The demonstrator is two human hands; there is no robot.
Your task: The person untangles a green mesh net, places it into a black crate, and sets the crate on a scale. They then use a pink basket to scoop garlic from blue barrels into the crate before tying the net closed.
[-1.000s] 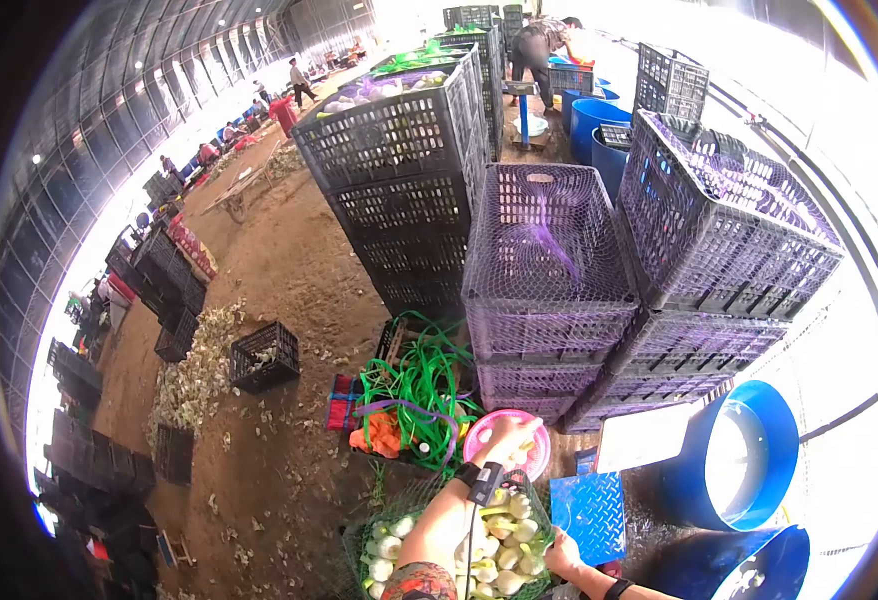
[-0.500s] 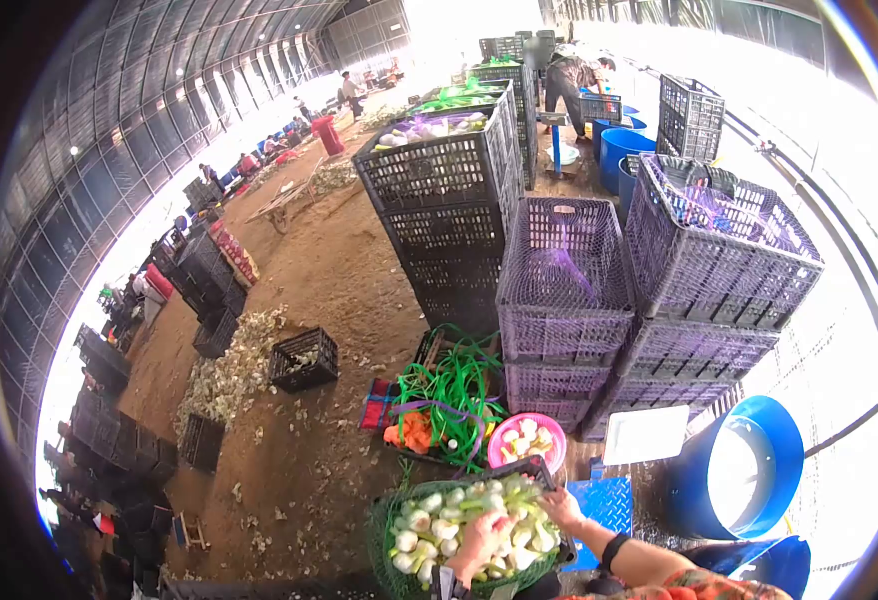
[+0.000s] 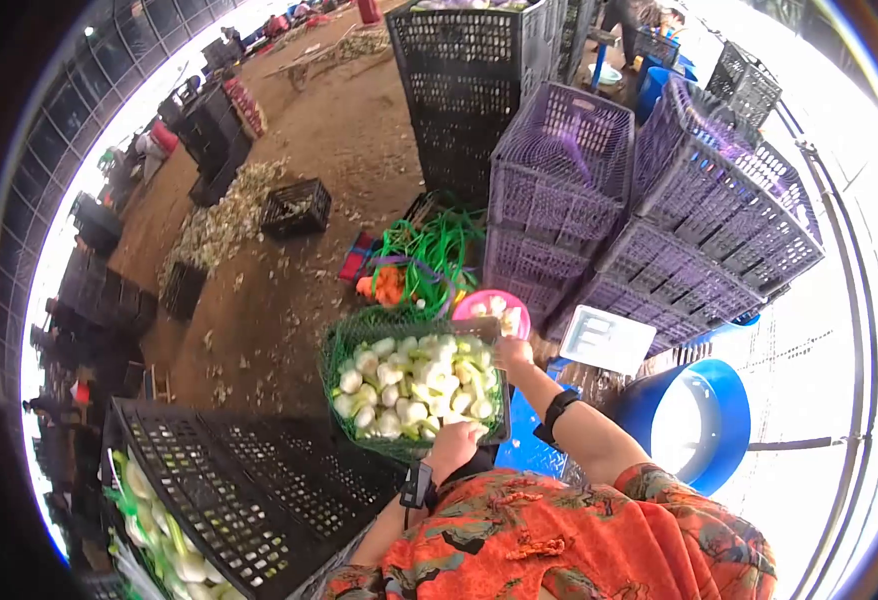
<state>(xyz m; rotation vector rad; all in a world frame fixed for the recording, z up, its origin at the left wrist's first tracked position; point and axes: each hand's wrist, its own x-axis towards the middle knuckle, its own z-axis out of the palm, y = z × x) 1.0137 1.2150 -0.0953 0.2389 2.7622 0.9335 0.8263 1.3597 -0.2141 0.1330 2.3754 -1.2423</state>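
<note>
A crate [image 3: 505, 420] lined with green netting stands in front of me, heaped with white bulbs [image 3: 399, 385] that have short green stems. My right hand [image 3: 513, 353] is closed around the crate's far right corner. At the near rim my left hand [image 3: 455, 447] is closed on the edge, close to the bulbs; part of its grip is hidden. Just beyond the crate sits a pink basin [image 3: 469, 306] with a few bulbs inside. A blue platform [image 3: 531, 445] shows under my right forearm.
A large black crate [image 3: 249, 470] of bulbs stands at lower left. Purple-netted crates [image 3: 559, 200] and black crates [image 3: 464, 110] are stacked ahead. Green straps [image 3: 429, 250] lie beyond the basin. To the right are a scale display [image 3: 607, 340] and a blue tub [image 3: 729, 420].
My view has tilted down. My left hand has left the bulbs for the crate's near rim. The right hand stays at the far corner. The large black crate has come into view at lower left.
</note>
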